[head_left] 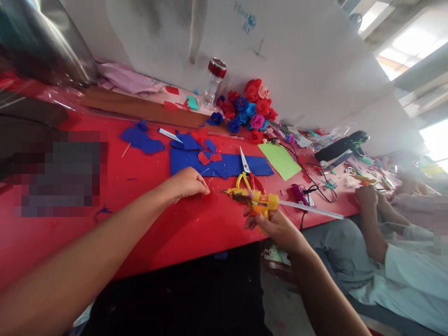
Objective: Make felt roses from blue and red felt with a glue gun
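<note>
A: Grip status?

B: Right hand (pixel 276 226) was wrapped round the handle of a yellow plastic glue gun (pixel 269 201), fingers curled in on it. Nozzle pointed left; a straight, translucent glue stick (pixel 311 209) poked out the back, right of the grip.

A: Other side?

B: Left hand (pixel 187 183) had its fingertips drawn together, near the nozzle tip but apart from it. Couldn't tell if anything thin sat between them.

A: Materials?

B: Just beyond the gun: scissors (pixel 245 161), pointed metal blades, one yellow loop, one red, over a flat matte blue strip (pixel 261 166). Left of the blades, rounded red pieces (pixel 203 158) lay on the strip. Farther past the grip, ruffled flowers (pixel 254 109) bunched in red, blue, pink. Smooth lime-green sheet (pixel 280 159) lay beyond the grip, rightward. Tabletop (pixel 168 242) below: slick, red.
</note>
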`<action>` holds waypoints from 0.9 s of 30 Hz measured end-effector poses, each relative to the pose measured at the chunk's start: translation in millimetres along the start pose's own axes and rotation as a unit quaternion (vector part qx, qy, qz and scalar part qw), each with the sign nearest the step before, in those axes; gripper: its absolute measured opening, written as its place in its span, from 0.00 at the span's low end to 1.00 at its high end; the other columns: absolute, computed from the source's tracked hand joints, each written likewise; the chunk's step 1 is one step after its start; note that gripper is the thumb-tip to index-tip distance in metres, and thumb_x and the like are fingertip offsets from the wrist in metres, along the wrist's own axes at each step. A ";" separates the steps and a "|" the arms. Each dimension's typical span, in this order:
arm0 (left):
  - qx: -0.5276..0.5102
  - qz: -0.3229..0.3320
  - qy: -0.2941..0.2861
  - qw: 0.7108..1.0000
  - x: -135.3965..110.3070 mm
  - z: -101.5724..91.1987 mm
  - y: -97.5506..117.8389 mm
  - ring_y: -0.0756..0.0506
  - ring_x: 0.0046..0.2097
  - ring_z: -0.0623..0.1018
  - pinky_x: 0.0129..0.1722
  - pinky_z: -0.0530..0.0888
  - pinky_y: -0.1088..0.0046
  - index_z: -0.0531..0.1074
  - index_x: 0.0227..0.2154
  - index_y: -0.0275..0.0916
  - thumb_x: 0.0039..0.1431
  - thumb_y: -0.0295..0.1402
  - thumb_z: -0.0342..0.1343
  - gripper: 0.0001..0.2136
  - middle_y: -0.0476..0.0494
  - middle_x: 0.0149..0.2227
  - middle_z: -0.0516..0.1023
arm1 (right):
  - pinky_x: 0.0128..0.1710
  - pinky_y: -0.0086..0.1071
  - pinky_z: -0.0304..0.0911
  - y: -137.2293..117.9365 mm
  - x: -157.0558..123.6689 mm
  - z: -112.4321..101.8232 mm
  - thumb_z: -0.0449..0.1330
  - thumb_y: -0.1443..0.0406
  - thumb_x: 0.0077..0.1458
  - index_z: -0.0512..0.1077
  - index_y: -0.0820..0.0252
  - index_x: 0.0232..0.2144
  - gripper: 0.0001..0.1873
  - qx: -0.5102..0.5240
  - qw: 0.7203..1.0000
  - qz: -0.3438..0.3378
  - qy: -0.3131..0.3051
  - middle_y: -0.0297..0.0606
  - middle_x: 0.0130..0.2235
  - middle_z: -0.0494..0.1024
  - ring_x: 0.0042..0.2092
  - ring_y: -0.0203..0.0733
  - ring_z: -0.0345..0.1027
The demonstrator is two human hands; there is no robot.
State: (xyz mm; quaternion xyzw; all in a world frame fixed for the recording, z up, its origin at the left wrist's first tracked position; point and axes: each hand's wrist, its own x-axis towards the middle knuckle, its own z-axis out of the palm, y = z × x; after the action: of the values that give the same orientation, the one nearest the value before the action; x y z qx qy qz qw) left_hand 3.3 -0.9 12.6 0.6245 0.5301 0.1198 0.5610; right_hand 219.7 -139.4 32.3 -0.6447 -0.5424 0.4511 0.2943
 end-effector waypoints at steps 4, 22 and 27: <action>0.021 0.009 0.025 0.999 1.4 1.8 -1.2 0.46 0.26 0.71 0.27 0.63 0.70 0.77 0.15 0.38 0.36 0.30 0.60 0.02 0.45 0.19 0.75 | 0.26 0.31 0.65 12.2 0.1 19.7 0.57 0.43 0.50 0.71 0.61 0.30 0.26 -0.026 0.999 0.014 -0.023 0.37 0.23 0.76 0.24 0.37 0.69; 0.095 0.037 0.030 0.994 2.6 1.0 -2.9 0.44 0.29 0.75 0.29 0.63 0.70 0.78 0.17 0.39 0.40 0.31 0.60 0.03 0.44 0.21 0.78 | 0.25 0.29 0.63 15.4 12.8 30.8 0.55 0.45 0.51 0.71 0.60 0.16 0.27 -0.083 0.996 0.028 -0.017 0.38 0.18 0.76 0.22 0.37 0.69; 0.103 0.042 0.026 0.993 3.9 0.3 -4.0 0.44 0.30 0.75 0.29 0.63 0.71 0.78 0.17 0.40 0.40 0.31 0.60 0.04 0.44 0.22 0.78 | 0.25 0.29 0.63 13.7 12.9 30.8 0.55 0.46 0.51 0.71 0.59 0.16 0.26 -0.089 0.995 0.031 -0.017 0.38 0.18 0.75 0.21 0.37 0.68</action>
State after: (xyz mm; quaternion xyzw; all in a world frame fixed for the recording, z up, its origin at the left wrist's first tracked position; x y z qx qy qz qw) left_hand 3.1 1.2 7.3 0.6973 0.5272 0.1038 0.4743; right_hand 198.0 -133.6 4.1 -0.6776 -0.5648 0.4206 0.2121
